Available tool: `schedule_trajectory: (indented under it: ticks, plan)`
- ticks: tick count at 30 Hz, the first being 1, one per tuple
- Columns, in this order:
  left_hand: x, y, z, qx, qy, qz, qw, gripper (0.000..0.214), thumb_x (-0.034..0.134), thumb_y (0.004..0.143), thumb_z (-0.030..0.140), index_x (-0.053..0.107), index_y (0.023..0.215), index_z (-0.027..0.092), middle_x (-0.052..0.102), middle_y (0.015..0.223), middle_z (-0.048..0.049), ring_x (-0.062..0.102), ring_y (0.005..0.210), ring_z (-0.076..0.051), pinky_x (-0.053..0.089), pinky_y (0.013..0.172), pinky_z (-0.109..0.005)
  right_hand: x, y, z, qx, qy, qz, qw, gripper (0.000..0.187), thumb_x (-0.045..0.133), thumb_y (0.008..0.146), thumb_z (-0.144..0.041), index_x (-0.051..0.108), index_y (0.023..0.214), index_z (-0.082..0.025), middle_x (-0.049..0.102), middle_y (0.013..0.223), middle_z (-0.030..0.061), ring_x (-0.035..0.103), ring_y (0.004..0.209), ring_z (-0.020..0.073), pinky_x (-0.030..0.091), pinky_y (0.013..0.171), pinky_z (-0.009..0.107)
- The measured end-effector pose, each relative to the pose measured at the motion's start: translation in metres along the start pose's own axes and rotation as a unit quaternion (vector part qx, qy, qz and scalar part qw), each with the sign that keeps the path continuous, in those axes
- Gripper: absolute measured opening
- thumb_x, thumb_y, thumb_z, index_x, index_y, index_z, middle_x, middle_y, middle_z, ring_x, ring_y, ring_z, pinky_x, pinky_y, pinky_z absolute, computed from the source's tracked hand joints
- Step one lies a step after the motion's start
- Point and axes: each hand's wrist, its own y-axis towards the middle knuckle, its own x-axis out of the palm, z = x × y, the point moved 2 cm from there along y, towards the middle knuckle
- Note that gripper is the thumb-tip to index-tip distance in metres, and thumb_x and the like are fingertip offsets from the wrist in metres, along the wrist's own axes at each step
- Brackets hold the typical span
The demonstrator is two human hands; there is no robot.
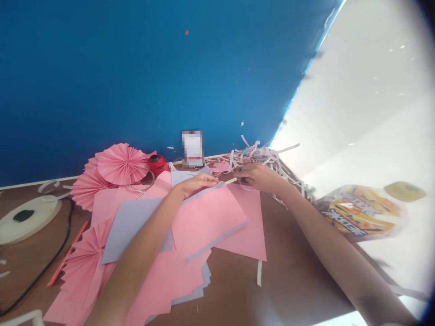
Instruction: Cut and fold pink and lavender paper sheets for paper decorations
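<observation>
Brown wood-toned tabletop (234,290) lies under your work, with a blue wall (136,68) behind it and a white surface (367,104) to the right. Your left hand (200,182) pinches the upper edge of a pink sheet (210,217) in the middle of the table; your right hand (254,175) has its fingers bent just beside a short pale strip (231,181), and you cannot tell whether they grip it. Folded pink rosettes (123,164), a red round object (158,165) and grey sheets (132,226) crowd your left; shredded strips (268,156) heap up behind your right hand. A phone (193,148) leans against the wall, its screen blurred out. At right, a bottle (369,213) bears an orange-yellow label with stylised lettering too unclear to read.
</observation>
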Motion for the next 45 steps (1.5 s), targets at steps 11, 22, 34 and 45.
schedule_trajectory:
  ticks: [11, 22, 34, 45]
  plan:
    - [0.003, 0.003, -0.001, 0.002, -0.010, 0.007, 1.000, 0.039, 0.077, 0.069, 0.035, 0.072, 0.104, 0.017, 0.072, 0.100, -0.0082, 0.065, 0.084, -0.017, 0.047, 0.080, -0.029, -0.006, 0.004, -0.011, -0.026, 0.006, -0.016, 0.999, 0.051, 0.045, 0.078, -0.004, 0.062, 0.122, -0.024, 0.062, 0.081, 0.0056, 0.055, 0.082, 0.0188, 0.035, 0.074, 0.028]
    - [0.009, 0.000, 0.002, -0.008, -0.007, -0.021, 1.000, 0.038, 0.075, 0.071, 0.039, 0.071, 0.100, 0.015, 0.070, 0.103, -0.0103, 0.065, 0.088, -0.018, 0.048, 0.079, -0.028, -0.003, 0.005, -0.007, -0.033, 0.031, -0.014, 0.999, 0.046, 0.044, 0.080, -0.003, 0.066, 0.115, -0.024, 0.065, 0.082, 0.0051, 0.055, 0.077, 0.0166, 0.035, 0.071, 0.026]
    - [-0.005, -0.021, 0.018, -0.062, 0.133, -0.067, 0.987, 0.034, 0.069, 0.075, 0.048, 0.062, 0.082, 0.015, 0.062, 0.080, -0.0047, 0.062, 0.078, -0.017, 0.045, 0.057, -0.023, -0.004, 0.001, -0.001, 0.022, 0.048, -0.008, 0.999, 0.055, 0.043, 0.081, -0.002, 0.061, 0.124, -0.031, 0.067, 0.093, 0.0031, 0.058, 0.088, 0.0177, 0.036, 0.074, 0.025]
    - [-0.001, -0.021, 0.022, -0.033, 0.151, -0.055, 0.986, 0.034, 0.065, 0.077, 0.048, 0.060, 0.087, 0.016, 0.054, 0.083, -0.0006, 0.050, 0.075, -0.012, 0.040, 0.065, -0.024, -0.003, -0.001, 0.004, 0.058, 0.037, -0.009, 0.998, 0.050, 0.043, 0.081, -0.004, 0.063, 0.121, -0.027, 0.068, 0.101, 0.0044, 0.059, 0.092, 0.0187, 0.036, 0.075, 0.026]
